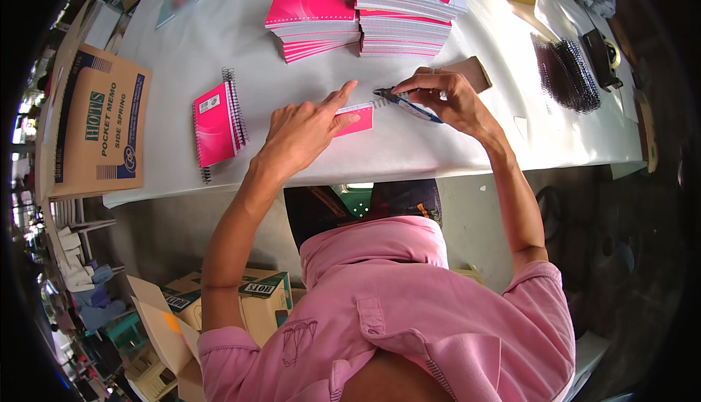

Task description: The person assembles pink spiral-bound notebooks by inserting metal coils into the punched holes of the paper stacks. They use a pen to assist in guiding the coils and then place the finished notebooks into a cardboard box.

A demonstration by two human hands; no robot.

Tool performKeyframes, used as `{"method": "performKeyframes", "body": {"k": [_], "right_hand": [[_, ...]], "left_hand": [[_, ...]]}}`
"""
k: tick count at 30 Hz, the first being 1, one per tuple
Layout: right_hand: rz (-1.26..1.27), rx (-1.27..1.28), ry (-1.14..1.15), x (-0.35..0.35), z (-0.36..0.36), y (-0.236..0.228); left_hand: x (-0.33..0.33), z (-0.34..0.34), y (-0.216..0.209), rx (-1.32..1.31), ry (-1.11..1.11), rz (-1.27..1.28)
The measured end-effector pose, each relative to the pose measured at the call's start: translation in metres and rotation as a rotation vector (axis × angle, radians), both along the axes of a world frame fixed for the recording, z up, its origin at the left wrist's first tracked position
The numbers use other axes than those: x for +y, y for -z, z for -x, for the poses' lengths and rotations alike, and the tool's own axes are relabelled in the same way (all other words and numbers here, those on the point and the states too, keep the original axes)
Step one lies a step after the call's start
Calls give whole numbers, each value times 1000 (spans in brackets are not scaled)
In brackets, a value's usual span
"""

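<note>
A small pink notebook (357,122) lies on the table in front of me, its left part hidden under my left hand (307,126). That hand rests on it with the thumb across the cover and the index finger stretched out past its far edge. My right hand (453,100) is closed around pliers (412,105) with blue handles. Their dark jaws point left, at the end of a wire coil (381,101) by the notebook's upper right corner. Whether the jaws grip the wire is too small to tell.
Stacks of pink notebooks (312,9) stand at the far middle. Coil-bound pink notebooks (216,126) lie on the left, near a cardboard box (101,121). Dark wire coils (568,73) and a tape dispenser (602,57) sit at right. A brown block (473,73) lies behind my right hand.
</note>
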State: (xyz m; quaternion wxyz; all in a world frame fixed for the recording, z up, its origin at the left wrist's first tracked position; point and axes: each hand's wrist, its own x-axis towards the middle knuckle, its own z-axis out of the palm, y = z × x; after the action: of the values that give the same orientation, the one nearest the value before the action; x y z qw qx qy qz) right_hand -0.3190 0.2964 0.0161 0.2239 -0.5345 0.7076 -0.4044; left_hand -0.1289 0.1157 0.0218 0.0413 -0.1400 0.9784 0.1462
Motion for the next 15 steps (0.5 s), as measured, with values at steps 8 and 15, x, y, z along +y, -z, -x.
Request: {"method": "performKeyframes", "body": {"k": [8,15], "right_hand": [[-132,-39,-314,-8,20,-1],[9,243,-221,-11,6,5]], "left_hand": [[-4,1,-2,-33,45,-10],[-4,3,-1,3,46,-6]]}}
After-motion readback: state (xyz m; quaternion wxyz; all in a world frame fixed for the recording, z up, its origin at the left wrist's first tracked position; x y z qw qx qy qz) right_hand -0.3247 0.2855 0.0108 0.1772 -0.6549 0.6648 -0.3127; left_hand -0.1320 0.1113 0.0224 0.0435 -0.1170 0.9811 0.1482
